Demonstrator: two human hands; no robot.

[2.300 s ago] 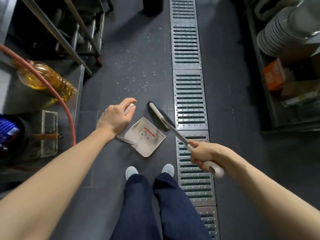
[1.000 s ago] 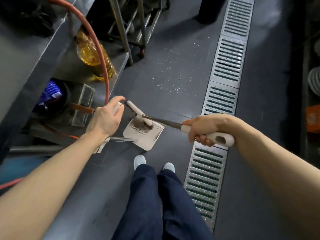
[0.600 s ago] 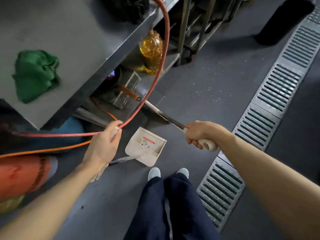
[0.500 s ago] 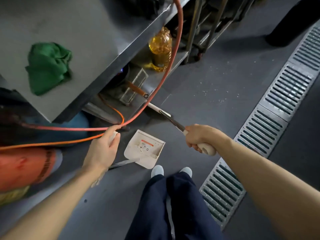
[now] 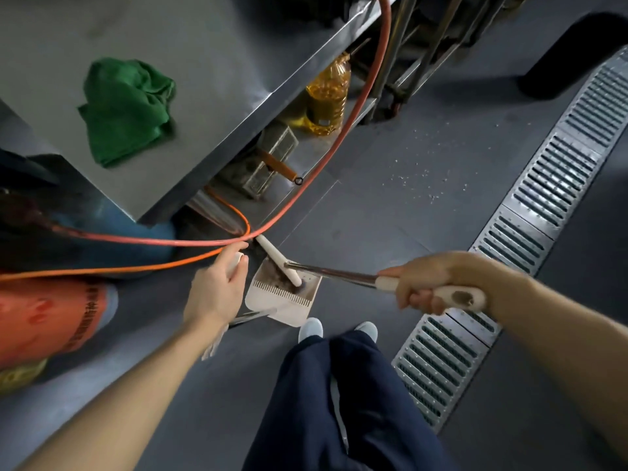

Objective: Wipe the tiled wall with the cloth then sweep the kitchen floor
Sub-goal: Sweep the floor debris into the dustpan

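Observation:
My right hand (image 5: 431,283) grips the white handle of a broom (image 5: 326,273), whose metal shaft runs left to the brush head over a white dustpan (image 5: 289,300) on the dark floor. Dark bristles lie across the pan's mouth. My left hand (image 5: 217,287) grips the top of the dustpan's upright handle, just left of the pan. A crumpled green cloth (image 5: 125,110) lies on the steel counter (image 5: 217,56) at the upper left. White crumbs (image 5: 418,175) are scattered on the floor ahead.
An orange hose (image 5: 343,130) loops down from the counter and across in front of my left hand. A bottle of yellow oil (image 5: 326,96) stands on the lower shelf. A metal drain grate (image 5: 530,212) runs along the right. My shoes (image 5: 311,328) are just behind the pan.
The brush head has swept back from under the counter edge into the dustpan. The view has shifted slightly; my left hand keeps its hold on the pan handle.

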